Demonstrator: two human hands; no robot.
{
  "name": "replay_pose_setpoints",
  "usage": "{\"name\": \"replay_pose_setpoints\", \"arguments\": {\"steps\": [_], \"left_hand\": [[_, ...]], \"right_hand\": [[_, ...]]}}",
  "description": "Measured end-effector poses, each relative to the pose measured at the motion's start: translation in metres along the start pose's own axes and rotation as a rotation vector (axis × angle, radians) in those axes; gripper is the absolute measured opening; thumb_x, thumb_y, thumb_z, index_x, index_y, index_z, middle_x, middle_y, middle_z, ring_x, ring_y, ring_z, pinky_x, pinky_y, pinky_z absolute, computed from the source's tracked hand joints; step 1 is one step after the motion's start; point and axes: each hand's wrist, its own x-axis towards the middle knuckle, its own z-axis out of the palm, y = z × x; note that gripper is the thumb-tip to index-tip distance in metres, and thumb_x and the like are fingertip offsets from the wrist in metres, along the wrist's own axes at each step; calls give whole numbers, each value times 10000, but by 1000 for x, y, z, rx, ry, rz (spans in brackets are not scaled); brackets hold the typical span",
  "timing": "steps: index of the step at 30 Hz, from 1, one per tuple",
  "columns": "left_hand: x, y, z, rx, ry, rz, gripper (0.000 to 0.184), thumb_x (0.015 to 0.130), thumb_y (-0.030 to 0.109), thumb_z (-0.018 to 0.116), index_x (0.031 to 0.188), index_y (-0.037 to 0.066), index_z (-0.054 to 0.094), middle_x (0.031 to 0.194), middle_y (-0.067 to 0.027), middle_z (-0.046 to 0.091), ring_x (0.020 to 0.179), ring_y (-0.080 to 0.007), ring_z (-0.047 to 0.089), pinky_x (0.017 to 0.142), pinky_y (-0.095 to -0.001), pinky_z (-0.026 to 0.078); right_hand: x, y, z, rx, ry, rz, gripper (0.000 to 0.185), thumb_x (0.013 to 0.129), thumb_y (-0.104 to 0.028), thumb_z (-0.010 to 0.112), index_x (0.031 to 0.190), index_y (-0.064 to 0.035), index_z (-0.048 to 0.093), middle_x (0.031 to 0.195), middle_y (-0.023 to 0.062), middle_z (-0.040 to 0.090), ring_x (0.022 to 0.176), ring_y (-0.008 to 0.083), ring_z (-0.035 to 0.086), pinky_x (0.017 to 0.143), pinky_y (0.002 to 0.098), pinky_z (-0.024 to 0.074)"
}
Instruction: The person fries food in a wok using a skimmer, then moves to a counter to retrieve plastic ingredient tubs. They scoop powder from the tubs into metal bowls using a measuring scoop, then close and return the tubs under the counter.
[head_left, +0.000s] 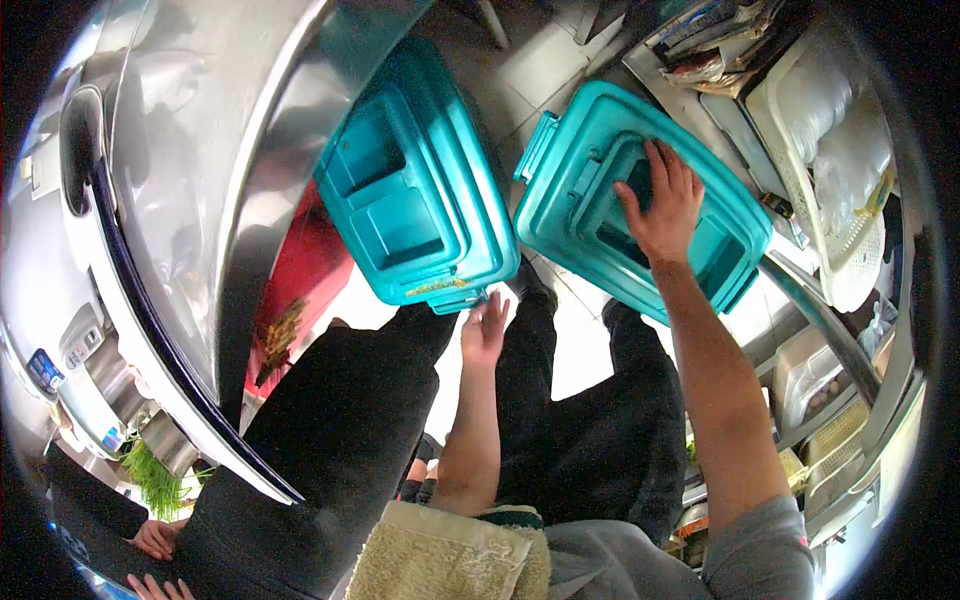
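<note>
Two teal plastic bins with lids stand on the tiled floor before me. My right hand (662, 205) lies with fingers spread on the lid of the right bin (550, 215), over its recessed middle. By the front latch of the left bin (490, 235) is my left hand (485, 330). Its fingers point up and look stretched out; whether they touch the latch I cannot tell. Some yellowish residue sticks to that bin's front rim. Neither hand appears to hold anything.
A steel counter edge (235, 200) curves along the left, above a red container (300, 270). A person in dark trousers (330, 430) is close on my left, hands (155, 540) near green stalks (150, 480). At right, a white basket (850, 250) holds plastic bags, near shelving.
</note>
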Motion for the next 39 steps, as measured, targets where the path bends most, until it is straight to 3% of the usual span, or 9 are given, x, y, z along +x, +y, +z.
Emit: {"name": "replay_pose_setpoints", "arguments": {"steps": [4, 6, 11, 14, 18, 19, 27, 29, 39], "left_hand": [[-80, -6, 62, 1369, 146, 493, 117, 827, 29, 630, 901, 37, 540, 836, -58, 567, 828, -127, 577, 833, -343, 504], [-85, 15, 134, 1233, -340, 846, 81, 838, 41, 621, 864, 37, 544, 847, -46, 570, 738, -95, 547, 705, -268, 488], [25, 133, 331, 1714, -240, 1779, 245, 916, 177, 565, 1106, 35, 622, 1066, -157, 662, 965, -283, 642, 850, -373, 481], [103, 193, 400, 1963, 347, 1431, 335, 869, 386, 607, 1103, 153, 662, 1089, -168, 650, 1005, -325, 624, 866, -375, 483], [127, 227, 426, 2138, -285, 1331, 391, 825, 480, 637, 1116, 221, 665, 1120, -129, 646, 965, -264, 650, 863, -381, 495], [122, 228, 430, 2301, -39, 1193, 427, 830, 527, 602, 1138, 236, 655, 1159, -120, 626, 978, -249, 645, 869, -389, 495], [177, 277, 403, 2232, 507, 1840, 520, 798, 547, 621, 1051, 97, 681, 943, -185, 682, 905, -358, 642, 817, -450, 489], [127, 268, 380, 2066, 610, 1370, 466, 832, 455, 606, 1097, 76, 661, 965, -189, 682, 901, -360, 647, 838, -448, 487], [57, 225, 219, 1375, 129, 717, 693, 730, 317, 702, 1331, 62, 471, 1287, -142, 530, 1190, -275, 482, 1001, -382, 370]], "right_hand": [[0, 2, -2, 14, -8, 14, 658, 787, -484, 643, 1283, -75, 505, 1285, 153, 502, 1184, 319, 458, 1000, 470, 316], [-2, 2, -2, 19, -10, 17, 658, 782, -479, 649, 1280, -72, 507, 1286, 156, 501, 1186, 320, 457, 998, 470, 319], [1, 3, -4, 54, -7, 20, 631, 788, -428, 651, 1279, -60, 504, 1286, 171, 498, 1187, 335, 451, 1000, 476, 317], [0, 4, -5, 39, -14, 17, 628, 787, -415, 652, 1277, -52, 502, 1294, 179, 492, 1191, 344, 447, 1000, 480, 316], [2, 2, -6, 69, -37, 46, 617, 795, -408, 647, 1277, -48, 509, 1301, 159, 500, 1204, 328, 454, 1018, 459, 302], [1, 3, -5, 73, -37, 44, 630, 784, -410, 657, 1278, -49, 506, 1303, 167, 494, 1197, 337, 454, 1012, 469, 306], [1, 4, -4, 85, -13, 33, 631, 768, -408, 673, 1267, -58, 511, 1294, 166, 496, 1183, 342, 459, 1001, 478, 314], [2, 4, -4, 93, -14, 36, 626, 769, -406, 673, 1264, -59, 513, 1292, 166, 497, 1181, 340, 461, 999, 476, 316], [-1, 3, -5, 67, 29, 13, 585, 793, -397, 662, 1256, -69, 521, 1269, 153, 514, 1170, 321, 472, 997, 466, 323]]}}
